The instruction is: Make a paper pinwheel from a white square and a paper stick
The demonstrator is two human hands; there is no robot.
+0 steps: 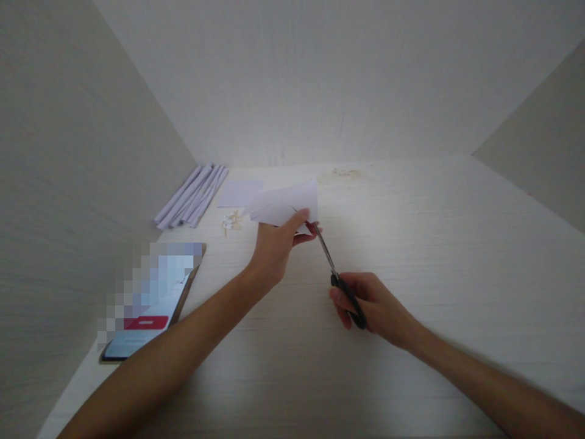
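My left hand point(278, 247) grips a sheet of white paper point(287, 200), its thumb on top and fingers underneath. The paper is held above the table and bends a little. Around the black handles of a pair of scissors point(325, 249) my right hand point(365, 299) is closed. The scissor blades point up and left, reaching the paper's lower right edge beside my left fingertips. Whether the blades are apart or together I cannot make out, as my left fingers partly cover the tips.
Several rolled paper tubes point(194, 195) lie at the back left along the wall. Beside them are a flat paper square point(240, 192) and a small heap of thin sticks point(231, 223). A phone or tablet point(185, 292) rests by my left forearm. Pale crumbs point(345, 174) lie near the back wall.
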